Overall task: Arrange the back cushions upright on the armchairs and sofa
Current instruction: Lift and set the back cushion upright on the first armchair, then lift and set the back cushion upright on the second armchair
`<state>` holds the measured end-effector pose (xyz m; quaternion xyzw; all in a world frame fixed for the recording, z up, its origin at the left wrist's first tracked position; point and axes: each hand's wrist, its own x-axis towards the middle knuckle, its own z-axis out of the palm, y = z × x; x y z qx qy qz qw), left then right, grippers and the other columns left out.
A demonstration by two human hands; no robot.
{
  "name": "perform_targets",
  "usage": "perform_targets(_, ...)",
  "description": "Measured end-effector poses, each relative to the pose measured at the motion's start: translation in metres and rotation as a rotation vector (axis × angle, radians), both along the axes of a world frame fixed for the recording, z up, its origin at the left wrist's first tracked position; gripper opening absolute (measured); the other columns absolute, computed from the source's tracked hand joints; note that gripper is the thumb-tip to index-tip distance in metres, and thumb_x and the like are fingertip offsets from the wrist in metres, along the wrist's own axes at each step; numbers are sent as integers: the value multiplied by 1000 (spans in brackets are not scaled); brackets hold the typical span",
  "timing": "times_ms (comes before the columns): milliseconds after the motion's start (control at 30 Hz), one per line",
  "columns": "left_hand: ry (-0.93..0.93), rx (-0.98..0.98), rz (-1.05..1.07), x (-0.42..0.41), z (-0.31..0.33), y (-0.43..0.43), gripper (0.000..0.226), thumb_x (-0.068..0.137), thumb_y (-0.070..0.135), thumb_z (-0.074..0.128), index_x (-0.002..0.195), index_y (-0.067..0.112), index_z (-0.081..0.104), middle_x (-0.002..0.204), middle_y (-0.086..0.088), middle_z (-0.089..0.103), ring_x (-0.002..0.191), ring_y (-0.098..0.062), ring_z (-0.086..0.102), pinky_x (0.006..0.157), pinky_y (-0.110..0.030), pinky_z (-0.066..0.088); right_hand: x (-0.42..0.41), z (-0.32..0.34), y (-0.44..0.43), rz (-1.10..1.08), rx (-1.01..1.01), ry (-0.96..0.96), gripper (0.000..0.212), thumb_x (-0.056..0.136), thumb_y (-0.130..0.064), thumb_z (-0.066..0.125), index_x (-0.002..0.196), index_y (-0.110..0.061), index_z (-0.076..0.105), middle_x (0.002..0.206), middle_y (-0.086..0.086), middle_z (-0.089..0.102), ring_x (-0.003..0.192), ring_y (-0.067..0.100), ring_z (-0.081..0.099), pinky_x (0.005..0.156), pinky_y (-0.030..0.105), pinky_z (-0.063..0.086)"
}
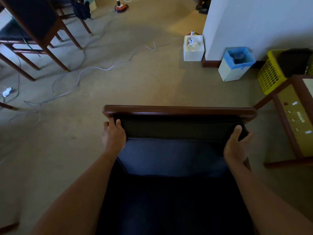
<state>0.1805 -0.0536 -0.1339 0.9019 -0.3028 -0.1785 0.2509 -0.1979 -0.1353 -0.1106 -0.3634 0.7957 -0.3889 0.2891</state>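
- The person stood over an armchair [179,111], looking down at its dark wooden top rail and the seat below.
- A dark back cushion [177,128] stood upright against the chair's back, its top edge tucked just under the wooden rail.
- The left hand [113,135] held the cushion's left end, thumb on the front face and the other fingers [107,125] curled round the side, clamped on the fabric.
- The right hand [235,145] held the cushion's right end the same way, thumb pressed to the front and fingers wrapped behind the corner, closed on it.
- Both bare forearms reached in from the bottom of the view, one on each side of the chair.
- Below the cushion lay the bluish seat cushion [171,156], its front half lost in deep shadow.
- Beige carpet [144,82] covered the floor beyond the chair, with pale cables [105,68] trailing loosely across it.
- Wooden chairs [39,28] with dark seats stood at the far left.
- A white box [194,51] holding what looked like a plug or charger sat by the corner of a white wall [254,22].
- Just right of that corner stood a small bin [236,65] lined with a blue bag, and beside it a yellow mesh basket [271,77] with something dark inside.
- A low wooden side counter [291,119] stood to the right of the armchair, near but apart from it.
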Motion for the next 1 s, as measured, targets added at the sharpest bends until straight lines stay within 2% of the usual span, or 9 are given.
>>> perform_targets(100, -151, 210, -212, -13, 18, 7, 52, 116, 35, 31, 161, 11, 40, 161, -24, 43, 138, -50, 47, 113, -61, 42, -9, 20, 16, 117, 36, 119, 67, 111, -40, 39, 159, 5, 23, 163, 29, 29, 151, 40, 29, 121, 40, 19)
perform_targets(200, -220, 330, -433, -46, 40, 28, 59, 115, 42, 26, 169, 18, 26, 177, -17, 18, 161, -46, 19, 124, -72, 21, -21, 33, 50, 307, 57, 217, 65, 110, -35, 46, 160, -1, 23, 165, 27, 26, 152, 40, 28, 122, 41, 18)
perform_targets(267, -241, 348, -586, -78, 59, 43, 61, 115, 47, 23, 171, 23, 25, 180, -13, 13, 166, -41, 6, 127, -74, 9, -36, 36, 79, 402, 65, 270, 68, 108, -36, 49, 162, -6, 22, 169, 24, 21, 155, 39, 23, 125, 46, 17)
perform_targets(433, -265, 247, -938, -175, 105, 77, 63, 116, 52, 22, 173, 25, 20, 183, -10, 3, 168, -36, -2, 133, -64, 5, -92, 71, 170, 447, 171, 481, 66, 105, -48, 46, 161, -16, 32, 172, 15, 20, 158, 36, 18, 124, 57, 24)
perform_targets(600, -323, 118, -1311, -299, 144, 119, 66, 114, 55, 13, 174, 28, 14, 183, -9, -4, 168, -35, -8, 134, -60, 0, -168, 124, 290, 285, 246, 594, 63, 107, -53, 32, 164, -25, 23, 175, 7, 11, 162, 27, 3, 129, 49, 10)
perform_targets(700, -349, 31, -1535, -381, 164, 159, 85, 99, 60, -2, 172, 26, 24, 182, -13, 8, 168, -37, 4, 132, -61, 7, -218, 149, 370, 137, 289, 566, 64, 108, -56, 28, 165, -30, 17, 176, 1, -2, 161, 20, -9, 129, 45, -1)
perform_targets(767, -312, -50, -1658, -436, 174, 194, 85, 98, 60, 5, 168, 22, 36, 179, -16, 22, 165, -41, 18, 131, -65, 16, -249, 161, 428, 23, 317, 544, 64, 107, -58, 26, 165, -33, 14, 176, 0, -7, 161, 19, -13, 129, 44, -4)
perform_targets(900, -279, -110, -1901, -546, 189, 277, 61, 112, 49, 34, 169, 27, 30, 181, -11, 15, 168, -36, 12, 132, -60, 10, -310, 171, 540, -185, 389, 479, 65, 107, -59, 28, 165, -33, 15, 176, 1, -7, 161, 21, -13, 128, 46, -6)
perform_targets(1000, -237, -212, -2042, -624, 188, 346, 59, 109, 46, 42, 164, 27, 43, 178, -13, 28, 165, -39, 24, 130, -65, 19, -356, 170, 624, -316, 408, 435, 65, 107, -59, 30, 164, -33, 17, 176, 0, -5, 161, 20, -11, 128, 47, -6)
